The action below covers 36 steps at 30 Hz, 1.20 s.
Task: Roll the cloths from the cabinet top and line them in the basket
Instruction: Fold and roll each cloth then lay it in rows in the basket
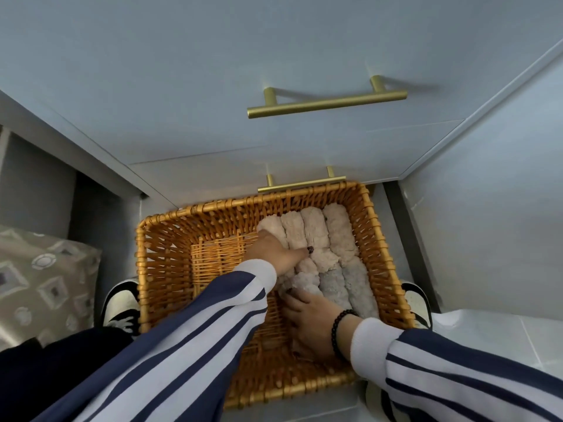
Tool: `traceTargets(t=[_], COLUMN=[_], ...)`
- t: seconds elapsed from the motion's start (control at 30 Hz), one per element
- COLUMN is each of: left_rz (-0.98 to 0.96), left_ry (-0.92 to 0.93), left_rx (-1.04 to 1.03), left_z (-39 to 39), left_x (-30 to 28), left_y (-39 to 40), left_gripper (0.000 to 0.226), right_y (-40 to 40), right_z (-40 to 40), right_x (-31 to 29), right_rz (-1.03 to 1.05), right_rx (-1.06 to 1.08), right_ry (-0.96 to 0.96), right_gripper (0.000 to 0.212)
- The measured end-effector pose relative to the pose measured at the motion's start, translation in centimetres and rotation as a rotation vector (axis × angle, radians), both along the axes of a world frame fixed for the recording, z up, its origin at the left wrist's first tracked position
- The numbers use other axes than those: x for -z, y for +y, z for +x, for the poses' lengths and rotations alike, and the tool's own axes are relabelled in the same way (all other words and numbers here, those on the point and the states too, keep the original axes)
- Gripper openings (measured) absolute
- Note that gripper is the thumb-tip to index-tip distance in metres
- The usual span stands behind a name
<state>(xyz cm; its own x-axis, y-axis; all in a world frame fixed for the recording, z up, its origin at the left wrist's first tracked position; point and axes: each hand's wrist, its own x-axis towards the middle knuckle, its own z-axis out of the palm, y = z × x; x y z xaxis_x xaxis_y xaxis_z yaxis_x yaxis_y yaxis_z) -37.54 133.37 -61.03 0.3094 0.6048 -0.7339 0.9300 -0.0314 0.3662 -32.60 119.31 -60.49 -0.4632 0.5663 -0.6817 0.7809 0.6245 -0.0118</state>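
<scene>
both hands in the basket, on the rolled cloths.
left hand (275, 251) lies on the far row of pinkish rolls (316, 236), fingers fairly straight; right hand (310, 318) presses the near row of grey rolls (347, 284), fingers curling onto the leftmost roll, grip unclear. rolls fill the right half of the wicker basket (164, 254), on the floor against the blue cabinet (213, 86), between two shoes.

Your sleeves (195, 339) are navy with white stripes and white cuffs. The wicker basket (164, 254) is honey-orange. Its rolled cloths (313, 233) are pale pink, two grey ones (344, 287) beside them. Cabinet drawers (213, 86) are pale blue with brass handles (326, 103); your bracelet (338, 327) is black.
</scene>
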Motion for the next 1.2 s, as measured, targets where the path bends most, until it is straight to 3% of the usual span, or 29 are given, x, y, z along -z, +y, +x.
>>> traceTargets(t=[0.2,0.33,0.43,0.53,0.67,0.77,0.97,1.2], left_rz=[0.059,0.126,0.165,0.100,-0.110,-0.136,-0.063,-0.110], left_ry=[0.022,0.047,0.040,-0.001,-0.052,-0.055,-0.047,-0.063], left_rx=[0.071,0.127,0.125,0.024,-0.071,-0.060,-0.018,-0.071], left_z=[0.7,0.3,0.1,0.1,1.1,1.5,1.4,0.4], left_x=[-0.4,-0.4,-0.3,-0.3,-0.7,-0.6,0.2,-0.2], left_y=[-0.3,0.3,0.0,-0.3,-0.9,-1.2,-1.4,-0.9], left_gripper=[0.093,0.072,0.065,0.077,0.115,0.130,0.127,0.116], right_y=[-0.1,1.0,1.3,0.3,0.4,0.9,1.9,-0.8], right_z=[-0.7,-1.8,-1.4,-0.8,-0.4,0.1,-0.2,-0.4], right_x=[0.3,-0.2,-0.4,-0.2,-0.3,0.0,0.1,-0.2], right_rz=[-0.038,-0.157,-0.056,0.043,-0.057,-0.114,-0.130,-0.055], right_rx=[0.132,0.378,0.448,0.258,0.335,0.355,0.314,0.198], right_ry=[-0.085,-0.154,-0.106,-0.239,-0.304,-0.324,-0.321,-0.336], right_gripper=[0.053,0.051,0.049,0.051,0.074,0.086,0.068,0.066])
